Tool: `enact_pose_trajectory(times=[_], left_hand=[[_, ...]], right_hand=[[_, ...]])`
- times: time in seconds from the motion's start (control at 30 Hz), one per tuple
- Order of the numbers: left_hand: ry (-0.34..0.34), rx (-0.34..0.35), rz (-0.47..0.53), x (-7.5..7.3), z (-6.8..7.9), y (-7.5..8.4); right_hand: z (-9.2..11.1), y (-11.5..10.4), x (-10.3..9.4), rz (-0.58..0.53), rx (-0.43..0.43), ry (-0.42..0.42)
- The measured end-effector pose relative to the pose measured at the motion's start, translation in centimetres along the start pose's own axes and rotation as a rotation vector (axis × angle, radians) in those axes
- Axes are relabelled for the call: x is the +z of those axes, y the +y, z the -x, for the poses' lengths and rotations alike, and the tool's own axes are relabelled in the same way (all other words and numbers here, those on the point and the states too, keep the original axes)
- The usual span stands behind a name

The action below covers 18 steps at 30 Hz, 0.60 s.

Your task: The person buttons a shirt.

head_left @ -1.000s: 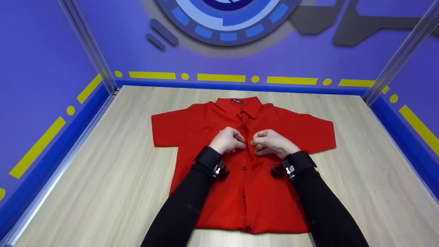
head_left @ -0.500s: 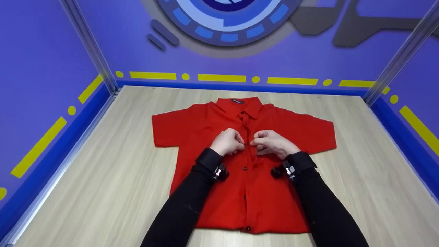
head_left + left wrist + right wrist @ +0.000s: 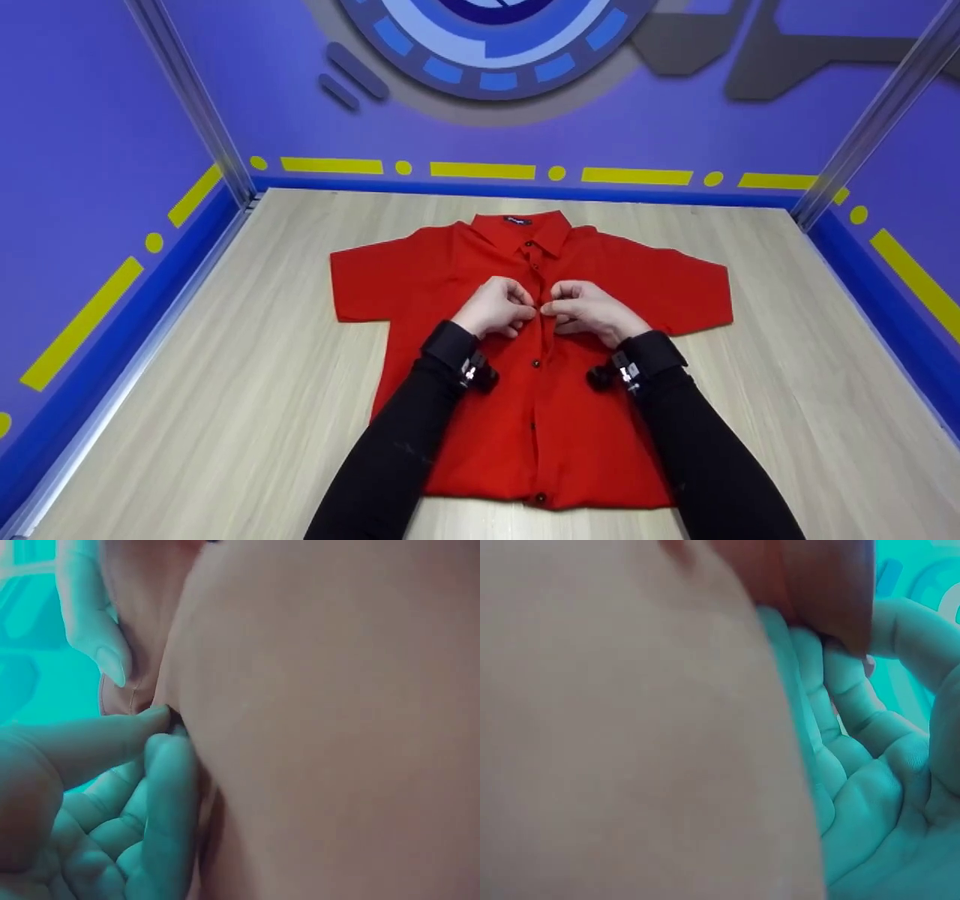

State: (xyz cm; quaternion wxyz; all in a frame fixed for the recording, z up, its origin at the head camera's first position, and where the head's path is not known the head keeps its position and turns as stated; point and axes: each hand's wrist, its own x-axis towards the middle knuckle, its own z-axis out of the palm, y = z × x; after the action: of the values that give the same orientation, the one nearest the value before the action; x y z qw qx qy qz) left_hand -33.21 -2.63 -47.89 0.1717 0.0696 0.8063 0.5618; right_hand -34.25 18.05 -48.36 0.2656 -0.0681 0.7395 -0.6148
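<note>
A red short-sleeved shirt (image 3: 480, 442) lies front up with its collar at the far side. My left hand (image 3: 495, 307) is at the middle of the front opening, thumb and forefinger pinching a small dark button (image 3: 175, 718) at the fabric's edge. Facing it, my right hand (image 3: 592, 309) grips the shirt's other front edge; in the right wrist view its thumb and fingers hold the placket (image 3: 829, 592) between them. The fingertips of both hands almost meet. Much of each wrist view is filled by blurred shirt cloth.
Further dark buttons run along the opening, among them a lower button (image 3: 536, 363) and a hem button (image 3: 541, 498). The pale wooden table (image 3: 225, 390) extends around the shirt. Blue-purple panels (image 3: 480, 135) with metal corner posts enclose it on the back and sides.
The right hand has shifted slightly left, bringing its thumb and the placket edge up to the left fingertips. The gap between the hands has narrowed. The left hand stays nearly in place.
</note>
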Motion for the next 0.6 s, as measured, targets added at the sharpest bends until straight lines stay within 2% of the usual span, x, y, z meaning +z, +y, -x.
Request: enact_pose_trajectory(times=[0.13,0.27,0.43,0.6], left_hand=[[-0.037,-0.002,0.256,-0.5,-0.3,-0.6],[-0.091,-0.012,0.403,-1.0,-0.7,-1.3],[-0.155,-0.010,0.454,-1.3,-1.0,-2.0],[-0.169,0.010,0.440,-1.4,-1.1,-2.2]], right_hand=[[0.0,-0.1,0.2,-0.018,-0.004,0.012],[-0.1,-0.2,0.3,-0.022,-0.006,0.020],[-0.1,-0.2,0.4,-0.032,-0.022,0.008],[-0.1,-0.1,0.3,-0.056,-0.033,-0.018]])
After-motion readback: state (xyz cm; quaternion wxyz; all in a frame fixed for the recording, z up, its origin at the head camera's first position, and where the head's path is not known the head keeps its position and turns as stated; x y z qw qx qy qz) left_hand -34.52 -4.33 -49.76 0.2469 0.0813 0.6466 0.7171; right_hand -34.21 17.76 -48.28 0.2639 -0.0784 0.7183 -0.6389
